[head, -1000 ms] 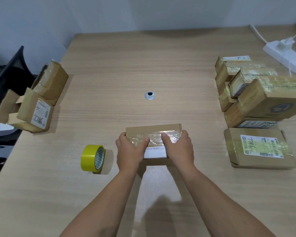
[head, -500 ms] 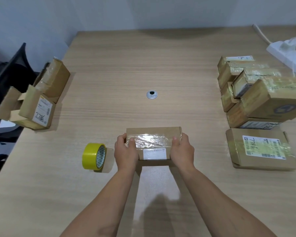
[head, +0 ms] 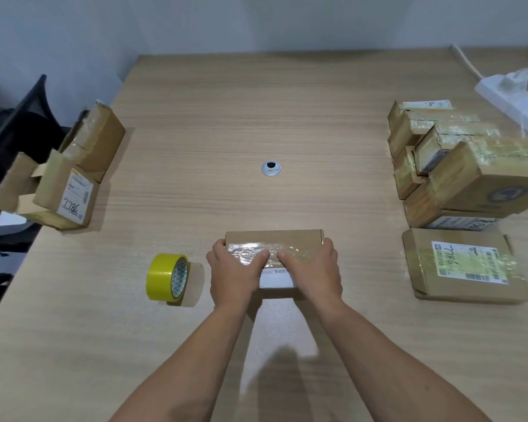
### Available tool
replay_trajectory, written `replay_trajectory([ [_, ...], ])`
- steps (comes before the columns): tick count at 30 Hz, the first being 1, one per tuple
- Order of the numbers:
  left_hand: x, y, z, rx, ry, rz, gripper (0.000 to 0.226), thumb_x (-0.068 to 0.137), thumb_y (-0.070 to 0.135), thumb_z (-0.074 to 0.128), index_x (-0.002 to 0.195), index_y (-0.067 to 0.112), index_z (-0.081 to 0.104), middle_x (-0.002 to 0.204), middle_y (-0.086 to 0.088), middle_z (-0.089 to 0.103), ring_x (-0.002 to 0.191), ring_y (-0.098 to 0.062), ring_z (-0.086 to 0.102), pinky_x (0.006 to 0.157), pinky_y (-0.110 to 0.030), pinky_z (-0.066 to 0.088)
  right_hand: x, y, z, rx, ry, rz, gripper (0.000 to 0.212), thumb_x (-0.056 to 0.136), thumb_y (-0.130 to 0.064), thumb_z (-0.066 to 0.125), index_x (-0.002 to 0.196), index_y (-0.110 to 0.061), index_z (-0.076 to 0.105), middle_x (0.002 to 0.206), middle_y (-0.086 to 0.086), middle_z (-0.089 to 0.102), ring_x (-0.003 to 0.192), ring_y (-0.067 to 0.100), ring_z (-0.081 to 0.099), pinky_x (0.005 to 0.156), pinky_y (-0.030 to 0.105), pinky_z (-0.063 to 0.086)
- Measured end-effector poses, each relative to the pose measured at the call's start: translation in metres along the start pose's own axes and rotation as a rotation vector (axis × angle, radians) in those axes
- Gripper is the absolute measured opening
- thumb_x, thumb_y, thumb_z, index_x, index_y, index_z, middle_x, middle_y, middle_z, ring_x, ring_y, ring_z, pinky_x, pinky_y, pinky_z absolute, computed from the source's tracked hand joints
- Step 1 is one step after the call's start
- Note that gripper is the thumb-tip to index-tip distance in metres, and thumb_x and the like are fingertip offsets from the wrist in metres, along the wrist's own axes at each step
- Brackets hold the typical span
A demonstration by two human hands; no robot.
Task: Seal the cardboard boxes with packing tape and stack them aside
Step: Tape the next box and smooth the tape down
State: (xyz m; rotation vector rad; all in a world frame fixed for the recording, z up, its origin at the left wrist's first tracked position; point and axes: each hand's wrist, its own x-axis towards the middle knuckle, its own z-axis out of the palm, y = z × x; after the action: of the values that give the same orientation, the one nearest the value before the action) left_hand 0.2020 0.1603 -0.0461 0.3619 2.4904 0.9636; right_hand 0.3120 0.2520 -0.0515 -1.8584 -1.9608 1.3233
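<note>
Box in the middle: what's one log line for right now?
box: on table, taped | left hand: grips box, thumb on tape | right hand: same | tape roll: standing, untouched

A small brown cardboard box (head: 275, 239) lies flat on the surface (head: 287, 117), with wrinkled clear tape across its top and a white label on its near part. The yellow packing tape roll (head: 165, 278) stands on edge just left of it. Taped boxes (head: 457, 178) are piled at right; other boxes (head: 77, 178) sit far left.
</note>
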Motion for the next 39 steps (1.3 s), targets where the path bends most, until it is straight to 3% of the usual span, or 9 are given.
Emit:
replay_trajectory([
  [6,0.004,-0.002,-0.004,-0.157,0.039,0.056,0.050,0.089,0.029,0.073,0.128,0.012,0.046,0.120,-0.001,0.044,0.100,-0.011,0.043,0.082,-0.022,0.032,0.006,0.005,0.000,0.094,0.036,-0.048,0.060,0.091,-0.045,0.068,0.137,-0.015,0.043,0.130,0.001,0.057,0.115,0.026,0.058,0.085,0.035,0.045],
  [11,0.010,-0.015,-0.002,-0.351,0.063,-0.054,0.023,0.094,0.028,0.065,0.112,0.030,0.050,0.118,0.001,0.059,0.107,-0.020,0.059,0.092,-0.040,0.048,0.009,0.005,-0.002,0.125,0.043,-0.081,0.042,0.103,-0.035,0.050,0.140,-0.015,0.046,0.126,0.006,0.064,0.113,0.029,0.060,0.089,0.038,0.048],
  [17,0.008,-0.013,-0.004,-0.436,0.114,-0.112,0.012,0.103,0.019,0.050,0.109,0.028,0.055,0.102,0.011,0.059,0.091,-0.011,0.057,0.069,-0.026,0.041,0.007,0.007,-0.009,0.152,0.064,-0.085,0.022,0.107,-0.023,0.042,0.124,-0.019,0.056,0.091,0.001,0.062,0.073,0.009,0.053,0.054,0.012,0.034],
  [20,0.010,-0.011,-0.004,-0.328,0.125,-0.094,0.018,0.097,0.028,0.058,0.114,0.023,0.052,0.112,0.001,0.059,0.102,-0.020,0.058,0.074,-0.030,0.038,0.002,0.003,-0.007,0.161,0.017,-0.033,0.024,0.106,-0.035,0.043,0.120,-0.019,0.055,0.097,0.001,0.063,0.086,0.016,0.060,0.064,0.021,0.044],
  [23,0.005,-0.003,-0.001,-0.162,0.095,-0.042,0.060,0.082,0.044,0.076,0.125,0.017,0.045,0.119,0.003,0.047,0.101,-0.015,0.050,0.080,-0.031,0.038,-0.004,0.000,0.000,0.005,0.022,-0.012,0.074,0.083,-0.069,0.061,0.134,-0.020,0.041,0.124,-0.003,0.056,0.111,0.022,0.057,0.096,0.046,0.047],
  [25,0.003,0.001,0.001,-0.130,0.090,-0.041,0.070,0.079,0.046,0.079,0.129,0.015,0.041,0.118,0.004,0.041,0.100,-0.014,0.045,0.080,-0.031,0.037,-0.005,-0.001,0.003,-0.041,0.064,-0.019,0.087,0.076,-0.075,0.064,0.138,-0.019,0.037,0.129,-0.004,0.051,0.117,0.023,0.055,0.098,0.049,0.045],
  [31,0.010,-0.015,0.001,-0.297,0.090,-0.024,0.032,0.090,0.032,0.070,0.112,0.024,0.047,0.118,-0.003,0.056,0.106,-0.021,0.058,0.087,-0.037,0.047,0.006,0.002,-0.004,0.064,0.054,-0.101,0.046,0.099,-0.038,0.058,0.135,-0.011,0.047,0.123,0.005,0.059,0.111,0.028,0.058,0.081,0.034,0.042],
  [35,0.012,-0.020,-0.003,-0.299,0.108,-0.004,0.026,0.100,0.029,0.055,0.125,0.021,0.056,0.122,-0.003,0.061,0.111,-0.024,0.059,0.095,-0.044,0.049,0.005,0.007,-0.007,0.108,0.051,-0.124,0.023,0.105,-0.024,0.048,0.124,-0.012,0.053,0.101,0.003,0.063,0.087,0.020,0.055,0.058,0.013,0.036],
  [39,0.013,-0.021,-0.007,-0.241,0.103,0.058,0.036,0.102,0.029,0.053,0.136,0.019,0.057,0.128,-0.003,0.061,0.118,-0.024,0.058,0.098,-0.041,0.047,0.006,0.011,-0.002,0.129,-0.007,-0.066,0.053,0.098,-0.044,0.057,0.138,-0.012,0.044,0.119,0.009,0.064,0.108,0.028,0.061,0.078,0.022,0.049],
])
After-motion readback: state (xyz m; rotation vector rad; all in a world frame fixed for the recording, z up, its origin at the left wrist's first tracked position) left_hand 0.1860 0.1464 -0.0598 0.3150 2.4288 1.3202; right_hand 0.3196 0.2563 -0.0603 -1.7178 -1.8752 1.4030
